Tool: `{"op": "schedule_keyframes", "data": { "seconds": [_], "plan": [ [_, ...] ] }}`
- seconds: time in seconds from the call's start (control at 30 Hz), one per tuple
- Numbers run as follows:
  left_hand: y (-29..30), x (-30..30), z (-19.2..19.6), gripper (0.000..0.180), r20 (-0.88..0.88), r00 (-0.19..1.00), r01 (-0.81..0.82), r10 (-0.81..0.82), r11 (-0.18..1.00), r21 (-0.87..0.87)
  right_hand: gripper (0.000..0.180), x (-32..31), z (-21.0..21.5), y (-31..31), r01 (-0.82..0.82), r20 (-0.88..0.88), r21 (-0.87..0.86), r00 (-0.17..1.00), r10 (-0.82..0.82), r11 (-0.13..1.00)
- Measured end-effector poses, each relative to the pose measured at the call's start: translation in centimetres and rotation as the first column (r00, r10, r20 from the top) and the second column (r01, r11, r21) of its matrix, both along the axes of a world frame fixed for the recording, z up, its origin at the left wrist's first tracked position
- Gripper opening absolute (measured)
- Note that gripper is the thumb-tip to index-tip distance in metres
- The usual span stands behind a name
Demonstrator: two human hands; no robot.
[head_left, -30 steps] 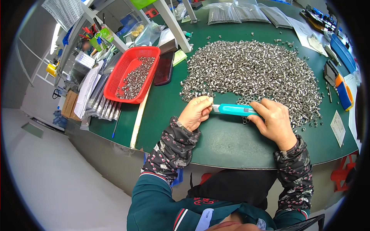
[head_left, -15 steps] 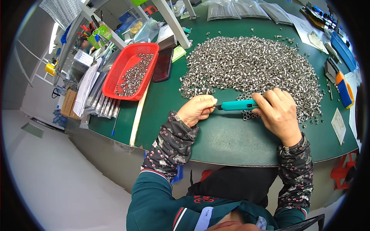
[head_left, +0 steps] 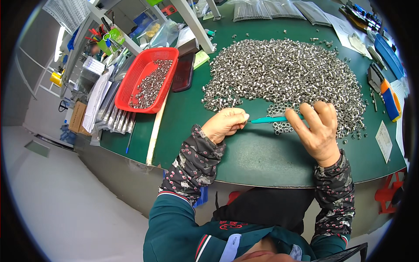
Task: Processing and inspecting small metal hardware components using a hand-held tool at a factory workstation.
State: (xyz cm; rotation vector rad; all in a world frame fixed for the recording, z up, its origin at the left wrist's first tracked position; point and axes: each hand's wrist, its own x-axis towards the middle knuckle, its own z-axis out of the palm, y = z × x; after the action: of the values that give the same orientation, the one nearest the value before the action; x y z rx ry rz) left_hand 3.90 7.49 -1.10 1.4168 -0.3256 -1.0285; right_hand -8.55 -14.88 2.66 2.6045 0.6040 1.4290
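My left hand (head_left: 224,124) is closed in a pinch at the near edge of the pile. What its fingertips hold is too small to make out. My right hand (head_left: 317,133) grips a slim teal utility knife (head_left: 265,119), turned edge-on and pointing left. The knife's tip comes right up to the left fingertips. Beyond both hands spreads a wide pile of small silvery metal rings (head_left: 283,65), and several loose rings lie just under the knife.
A red plastic basket (head_left: 124,89) with more metal rings stands at the left on the green table (head_left: 262,161). A dark tray (head_left: 183,73) is beside it. Bagged parts (head_left: 251,11) lie at the back. A blue-orange tool (head_left: 391,101) and a paper label (head_left: 383,142) lie at the right.
The teal knife has rolled from its broad side to its thin edge. My right fingers have shifted and lifted slightly around it. The left hand stays nearly in place.
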Motion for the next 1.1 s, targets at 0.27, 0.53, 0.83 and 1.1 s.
{"op": "schedule_keyframes", "data": {
  "seconds": [0.27,0.53,0.83,1.1],
  "plan": [
    [0.3,-0.1,-0.3,0.022,-0.015,0.996,-0.093,0.092,0.992,-0.08,0.025,0.1,-0.3,-0.3,-0.031,-0.005,0.052,0.999,0.031,0.998],
    [-0.1,-1.0,-0.3,0.02,0.035,0.948,-0.291,0.318,0.902,-0.32,0.028,0.7,-1.0,-0.2,0.056,-0.285,0.41,0.956,0.069,0.91],
    [-0.1,-0.8,-0.4,0.022,-0.025,0.943,-0.317,0.332,0.87,-0.378,0.025,0.5,-1.9,0.3,0.203,-0.453,0.532,0.888,0.074,0.822],
    [-0.1,-0.6,-0.8,0.013,-0.024,0.933,-0.342,0.36,0.863,-0.371,0.026,0.5,-2.2,0.5,0.22,-0.559,0.539,0.816,0.149,0.813]
  ]
}}
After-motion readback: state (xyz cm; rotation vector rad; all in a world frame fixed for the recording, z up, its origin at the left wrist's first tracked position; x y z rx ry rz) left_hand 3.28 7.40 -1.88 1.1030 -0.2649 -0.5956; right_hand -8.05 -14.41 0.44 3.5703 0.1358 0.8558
